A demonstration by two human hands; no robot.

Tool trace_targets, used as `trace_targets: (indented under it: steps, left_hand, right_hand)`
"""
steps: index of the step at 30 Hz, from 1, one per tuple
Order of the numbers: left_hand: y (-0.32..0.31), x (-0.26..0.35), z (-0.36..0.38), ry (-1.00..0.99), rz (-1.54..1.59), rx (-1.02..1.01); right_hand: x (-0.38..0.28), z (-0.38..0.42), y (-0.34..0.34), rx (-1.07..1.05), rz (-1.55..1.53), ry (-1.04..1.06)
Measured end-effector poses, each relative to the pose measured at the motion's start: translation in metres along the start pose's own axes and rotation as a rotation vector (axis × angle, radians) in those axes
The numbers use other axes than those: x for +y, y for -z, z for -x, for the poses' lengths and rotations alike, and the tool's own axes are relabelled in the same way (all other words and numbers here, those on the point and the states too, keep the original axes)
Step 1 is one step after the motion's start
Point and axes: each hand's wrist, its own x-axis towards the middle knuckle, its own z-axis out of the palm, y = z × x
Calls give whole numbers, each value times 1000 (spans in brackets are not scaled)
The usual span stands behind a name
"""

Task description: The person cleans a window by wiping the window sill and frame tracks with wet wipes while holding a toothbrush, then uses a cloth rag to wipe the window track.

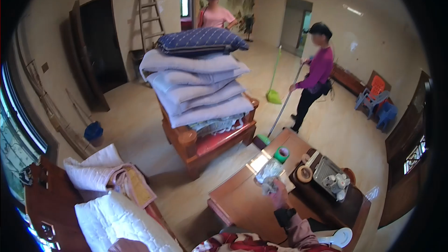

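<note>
The right hand [280, 197] reaches in from the lower right over the wooden table [240, 192], its fingers closed around a crumpled grey cloth [269, 186]. The cloth sits at the fingertips, over the middle of the table, just beside the near end of a clear plastic packet [269, 169]. It is bunched into a small wad, so no clear long axis can be told; its loose side faces left, away from the palm. Whether it presses on the tabletop or is held just above it cannot be told. The packet's longer direction runs from near left to far right, towards a green tape roll [281, 154] just beyond it.

Right of the cloth, a brown tape roll [304, 173] lies near a metal tray [323, 170] that slants from far left to near right, with white cups [337, 184] grouped at its near end. The left hand is out of view, so its grip cannot be told. Beyond the table, a person in a purple top [318, 71] holds a long-handled broom [285, 101], its handle leaning.
</note>
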Motion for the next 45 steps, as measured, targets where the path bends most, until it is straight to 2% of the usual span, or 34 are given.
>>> trace_targets:
  steps: [2, 3, 4, 5, 7, 8, 9, 10, 12, 14, 16, 18, 20, 21, 22, 23, 24, 25, 26, 27, 28, 30, 32, 33, 34, 35, 36, 38, 40, 41, 42, 44, 45]
  left_hand:
    - [10, 2, 13, 100, -11, 20]
    - [14, 2, 21, 143, -21, 40]
    - [19, 3, 36, 209, -34, 107]
    - [24, -2, 49, 253, -50, 199]
    - [41, -22, 90, 352, -72, 587]
    - [56, -40, 114, 399, -116, 901]
    - [74, -66, 135, 465, -195, 1145]
    - [93, -92, 157, 530, -256, 1390]
    - [96, -111, 207, 811, -551, 1344]
    - [90, -134, 263, 809, -609, 1396]
    - [78, -146, 302, 973, -822, 1370]
    - [79, -141, 319, 1014, -1133, 1229]
    - [82, -133, 331, 929, -1503, 957]
    - [92, -122, 354, 1009, -1436, 974]
    - [112, -123, 417, 1096, -1241, 1221]
    - [127, -68, 425, 941, -1266, 1349]
    - [143, -11, 431, 774, -1292, 1458]
    - [152, 62, 392, 110, -1019, 1769]
    - [161, 120, 361, -153, -1113, 1871]
    - [162, 170, 348, -483, -745, 1614]
    - [169, 193, 326, -610, -1019, 1765]
    - [192, 199, 307, -691, -1152, 1792]
    - [240, 167, 347, -378, -1225, 1932]
    - [259, 134, 357, -179, -1103, 1872]
    - [274, 103, 365, 14, -1088, 1923]
    - [284, 78, 368, 58, -1037, 1769]
    - [292, 53, 356, 272, -1111, 1901]
    - [293, 30, 336, 220, -673, 1933]
    - [297, 27, 322, 405, -596, 1897]
    - [300, 30, 315, 475, -588, 1894]
    - [307, 32, 318, 519, -584, 1878]
    - [323, 39, 316, 602, -581, 1850]
    - [331, 47, 307, 628, -507, 1866]
  right_hand:
    - [10, -15, 15, -30, 52, -36]
    - [26, -42, 58, -445, -229, -70]
    - [25, -39, 49, -170, -10, -76]
    - [26, -44, 50, -272, -56, -84]
    - [29, -55, 52, -477, -142, -111]
    - [31, -55, 55, -122, 37, -177]
    - [34, -55, 44, -29, 92, -165]
    - [40, -59, 41, -52, 87, -159]
    - [53, -69, 32, 19, 110, -213]
    - [75, -96, 41, -145, 97, -298]
    - [90, -101, 31, -222, 119, -369]
    - [99, -94, -41, -228, 166, -393]
    - [131, -111, -66, -227, 156, -450]
    - [150, -123, -76, -244, 121, -466]
    - [164, -135, -93, -362, 66, -467]
    - [174, -147, -116, -475, 10, -470]
    - [175, -151, -153, -413, 11, -464]
    - [175, -156, -190, -348, 9, -450]
    - [176, -172, -213, -561, -88, -423]
    - [171, -181, -252, -883, -310, -447]
    - [174, -185, -281, -827, -313, -432]
    - [181, -186, -322, -706, -308, -419]
    - [227, -200, -337, -632, -492, -598]
    - [242, -194, -344, -547, -359, -662]
    - [267, -195, -341, -554, -359, -694]
    - [273, -180, -355, -549, -216, -652]
    - [289, -180, -359, -640, -278, -727]
    - [295, -171, -379, -488, -31, -683]
    - [297, -187, -395, -456, -51, -674]
    - [301, -205, -402, -687, -213, -647]
    - [299, -215, -405, -562, -131, -599]
    - [308, -254, -410, -806, -298, -626]
    - [313, -266, -416, -690, -222, -591]
